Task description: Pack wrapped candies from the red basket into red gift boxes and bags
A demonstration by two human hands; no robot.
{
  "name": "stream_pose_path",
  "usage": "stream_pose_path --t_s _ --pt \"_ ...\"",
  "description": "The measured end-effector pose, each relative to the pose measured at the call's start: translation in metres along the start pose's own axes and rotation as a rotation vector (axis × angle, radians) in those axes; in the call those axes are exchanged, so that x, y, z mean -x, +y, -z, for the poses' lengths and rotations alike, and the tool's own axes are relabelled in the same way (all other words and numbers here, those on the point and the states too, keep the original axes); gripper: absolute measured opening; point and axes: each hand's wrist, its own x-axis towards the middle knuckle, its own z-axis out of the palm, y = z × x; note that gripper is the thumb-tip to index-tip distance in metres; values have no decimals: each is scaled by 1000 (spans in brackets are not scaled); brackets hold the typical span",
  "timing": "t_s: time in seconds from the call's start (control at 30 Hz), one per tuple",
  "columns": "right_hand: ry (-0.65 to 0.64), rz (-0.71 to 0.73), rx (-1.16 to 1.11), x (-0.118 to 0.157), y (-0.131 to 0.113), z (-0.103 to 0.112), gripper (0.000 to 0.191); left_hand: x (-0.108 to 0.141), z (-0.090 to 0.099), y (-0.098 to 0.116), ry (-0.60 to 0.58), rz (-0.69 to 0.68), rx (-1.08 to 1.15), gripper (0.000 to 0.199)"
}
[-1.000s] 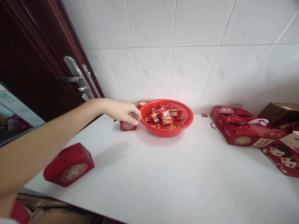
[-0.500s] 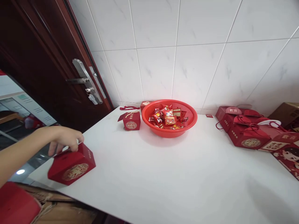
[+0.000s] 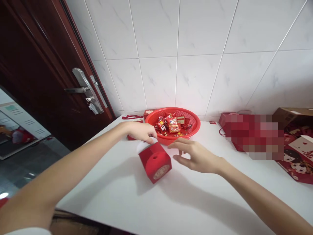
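Observation:
A small red gift box [image 3: 158, 163] with a gold round emblem is in front of the basket, tilted, its curved top flap with a hole turned toward me. My left hand [image 3: 141, 131] is closed on the far upper edge of this box. My right hand [image 3: 193, 154] is just right of the box, fingers apart and curved, holding nothing. Behind both hands stands a red plastic basket [image 3: 168, 141] of wrapped sweets [image 3: 173, 124]. My left hand and forearm mostly cover a second red box [image 3: 131, 137].
A white table [image 3: 117, 195] runs along the tiled wall [image 3: 156, 81]. Red boxes [image 3: 227, 122], partly blurred, a printed red box [image 3: 297, 166] and a cardboard carton [image 3: 293, 112] stand at the right. A dark door [image 3: 49, 65] with a handle is at the left.
My left hand has carried the gift box from the table's left edge to the middle, and the box is turned. My right hand has come into view. The view has shifted slightly.

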Motion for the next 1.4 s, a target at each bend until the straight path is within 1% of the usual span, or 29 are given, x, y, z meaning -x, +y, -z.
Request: stream_pose_path --t_s 0.03,0.1,0.13,0.17,0.23,0.3,0.37,0.4,0.47,0.5,0.57,0.63,0.7,0.8,0.9,0.97,1.0,1.07,1.1,1.17,1.2,1.23,1.3,1.4 --pt "-37 4 8 -7 0 -7 28 -8 -1 6 -64 -2 -2 11" --pt "-88 -9 5 -16 1 -16 23 -19 -5 12 -118 -14 0 12" --pt "-109 -12 -22 -17 3 -17 20 -23 -8 12 -90 -23 1 13" --pt "-127 -8 -62 -17 5 -18 22 -26 -12 10 -40 -35 7 15" --pt "-164 10 -177 -13 9 -17 35 -30 -22 4 79 -64 41 22" --pt "-196 23 -288 -8 15 -17 41 -30 -34 -3 172 -101 98 22" --pt "-230 24 -338 -3 19 -19 38 -30 -45 -7 233 -132 169 17" --pt "-243 20 -331 -2 20 -21 33 -29 -51 -8 260 -140 202 17" --pt "-244 8 -261 -2 20 -25 18 -26 -60 -7 312 -132 242 21" --pt "-232 0 -203 -3 19 -28 14 -25 -63 -6 327 -118 245 22" --pt "-210 -4 -61 -4 16 -33 16 -23 -68 -3 331 -83 244 21" --pt "-198 0 107 -3 12 -38 22 -21 -71 -2 329 -50 279 19" --pt "-178 11 272 -1 8 -42 27 -20 -72 -2 327 -38 320 28" --pt "-132 35 478 4 3 -46 22 -20 -72 -8 285 -58 336 38" --pt "-85 32 583 7 1 -48 15 -17 -70 -16 247 -65 377 41" --pt "-57 -13 565 8 1 -47 13 -13 -66 -22 214 -67 403 41" --pt "-49 -54 534 8 1 -47 17 -11 -64 -24 185 -68 408 37" --pt "-54 -175 467 8 1 -45 31 -6 -61 -28 111 -61 409 25" --pt "-65 -245 443 7 1 -44 36 -3 -60 -29 72 -53 412 35" --pt "-101 -384 419 6 0 -41 40 1 -59 -31 -5 -38 443 74" --pt "-126 -450 409 5 -1 -39 41 1 -60 -32 -40 -36 476 89" --pt "-155 -509 396 4 -2 -37 44 2 -61 -33 -69 -39 514 98" --pt "-228 -594 365 1 -6 -33 53 1 -64 -35 -115 -43 579 103" --pt "-328 -654 340 -1 -12 -29 61 -2 -69 -38 -160 -27 617 97"
